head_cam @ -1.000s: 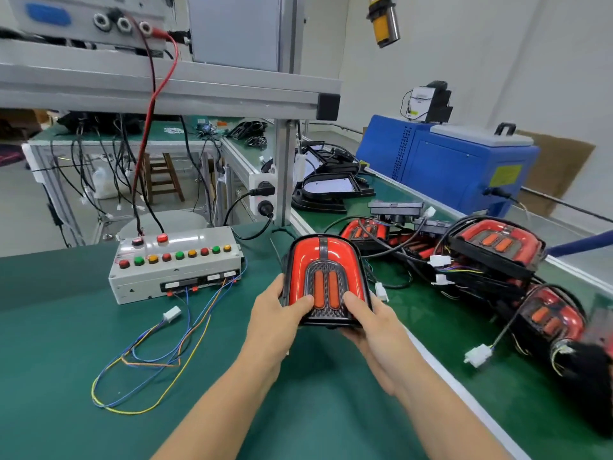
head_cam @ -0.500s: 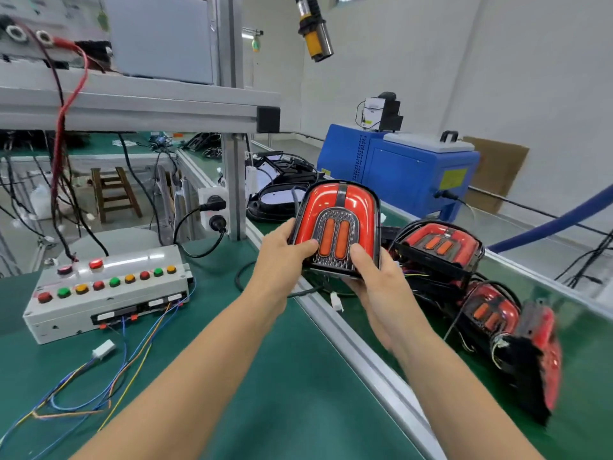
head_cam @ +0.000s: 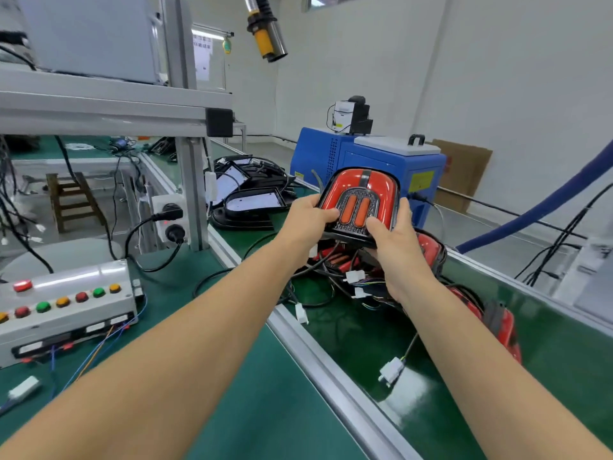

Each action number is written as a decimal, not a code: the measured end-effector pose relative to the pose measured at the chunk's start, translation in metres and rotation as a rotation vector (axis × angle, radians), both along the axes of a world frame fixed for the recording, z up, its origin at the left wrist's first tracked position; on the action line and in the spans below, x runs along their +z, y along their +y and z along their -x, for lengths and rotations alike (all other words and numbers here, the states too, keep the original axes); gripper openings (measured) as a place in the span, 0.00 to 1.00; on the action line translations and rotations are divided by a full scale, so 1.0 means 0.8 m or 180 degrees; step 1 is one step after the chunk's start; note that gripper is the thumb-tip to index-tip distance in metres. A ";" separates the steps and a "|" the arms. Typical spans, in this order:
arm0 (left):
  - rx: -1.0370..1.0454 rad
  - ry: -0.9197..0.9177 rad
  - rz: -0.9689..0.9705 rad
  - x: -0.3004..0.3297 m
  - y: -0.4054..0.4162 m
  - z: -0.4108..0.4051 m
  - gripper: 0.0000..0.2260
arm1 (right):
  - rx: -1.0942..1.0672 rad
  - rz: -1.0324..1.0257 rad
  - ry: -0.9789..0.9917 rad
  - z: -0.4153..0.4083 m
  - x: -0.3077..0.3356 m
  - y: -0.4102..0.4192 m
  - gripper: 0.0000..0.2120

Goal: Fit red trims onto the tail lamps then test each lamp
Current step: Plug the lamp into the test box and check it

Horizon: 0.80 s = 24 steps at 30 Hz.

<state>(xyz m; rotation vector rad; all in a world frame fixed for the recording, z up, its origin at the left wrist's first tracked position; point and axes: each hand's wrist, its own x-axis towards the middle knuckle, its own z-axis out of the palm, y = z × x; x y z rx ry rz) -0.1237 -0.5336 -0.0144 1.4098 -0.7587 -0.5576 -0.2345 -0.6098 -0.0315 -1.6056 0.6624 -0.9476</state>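
Observation:
A tail lamp (head_cam: 360, 190) with a red trim and two orange bars is held up in the air over the conveyor belt. My left hand (head_cam: 306, 220) grips its left edge, thumb on the face. My right hand (head_cam: 394, 240) grips its lower right side, thumb on the front. Beneath the held lamp lie more red tail lamps (head_cam: 431, 250) with tangled wires and white connectors (head_cam: 391, 371). A grey test box (head_cam: 63, 307) with coloured buttons sits at the left on the green bench.
Black lamp housings (head_cam: 252, 200) lie farther up the belt. A blue machine (head_cam: 371, 164) stands behind the belt. An aluminium rail (head_cam: 311, 356) divides bench and conveyor. A frame post (head_cam: 192, 190) with power sockets stands left of the belt. Loose coloured wires trail from the test box.
Both hands have carried the lamp from over the bench, up and to the right, out over the conveyor and the pile of lamps. The view has turned right.

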 end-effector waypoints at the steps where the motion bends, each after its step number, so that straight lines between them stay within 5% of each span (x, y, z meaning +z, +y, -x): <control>1: 0.0005 -0.0022 -0.0039 0.001 -0.008 0.000 0.08 | -0.0039 0.0014 0.0050 -0.001 0.003 -0.007 0.34; 9: 0.0011 -0.0326 -0.0309 -0.001 -0.069 -0.004 0.14 | -0.0612 -0.0118 0.0175 -0.018 0.004 -0.063 0.31; 12: -0.0043 -0.0427 -0.0446 -0.008 -0.086 -0.005 0.08 | -0.0878 -0.0165 0.0344 -0.025 0.005 -0.084 0.31; 16: -0.0085 -0.0516 -0.0667 -0.025 -0.100 -0.010 0.16 | -0.1061 -0.0155 0.0633 -0.032 0.004 -0.103 0.30; 19: -0.0004 -0.0521 -0.0705 -0.029 -0.103 -0.010 0.07 | -0.1150 -0.0027 0.0929 -0.036 0.012 -0.106 0.30; 24: 0.0031 -0.0654 -0.0719 -0.030 -0.111 -0.017 0.17 | -0.0943 0.0099 0.1322 -0.037 0.024 -0.113 0.25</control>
